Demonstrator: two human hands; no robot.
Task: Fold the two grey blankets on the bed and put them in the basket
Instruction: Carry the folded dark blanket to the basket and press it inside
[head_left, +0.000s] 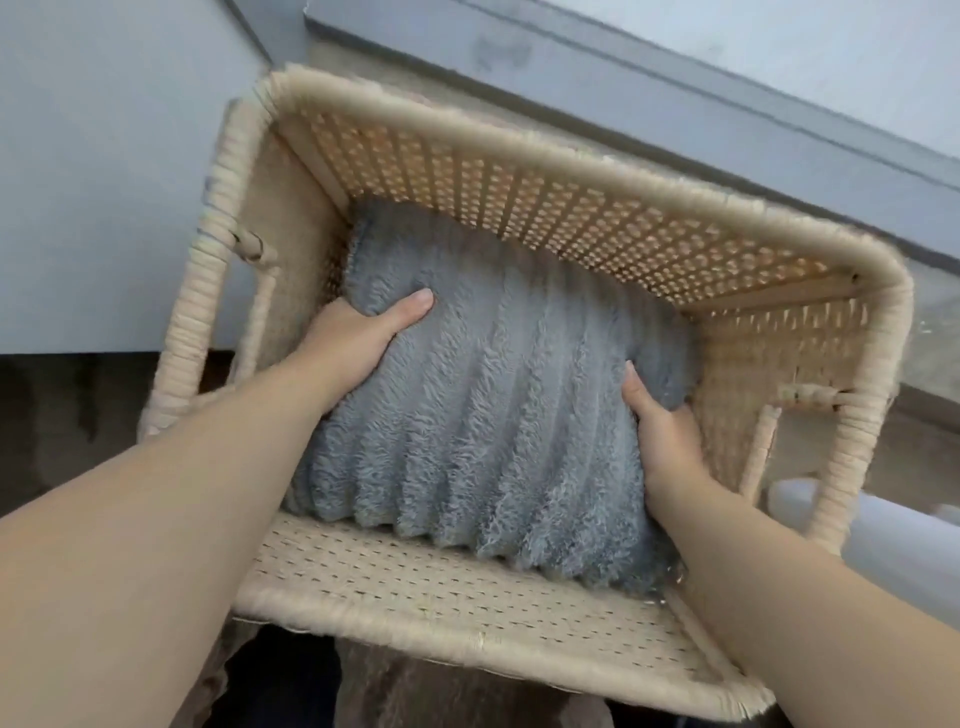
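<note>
A folded grey ribbed fleece blanket (483, 415) lies inside a beige woven rattan basket (571, 218). My left hand (358, 338) grips its left side, thumb on top and fingers tucked under the fold. My right hand (660, 431) grips its right edge, thumb on top and fingers hidden down between the blanket and the basket wall. Both forearms reach in over the basket's near rim. Whether a second blanket lies underneath cannot be told.
The basket has wrapped side handles at the left (223, 249) and right (831, 405). A pale wall with a grey skirting board (675, 88) stands behind it. A white object (883, 525) shows past the basket's right side. Dark floor lies at the left.
</note>
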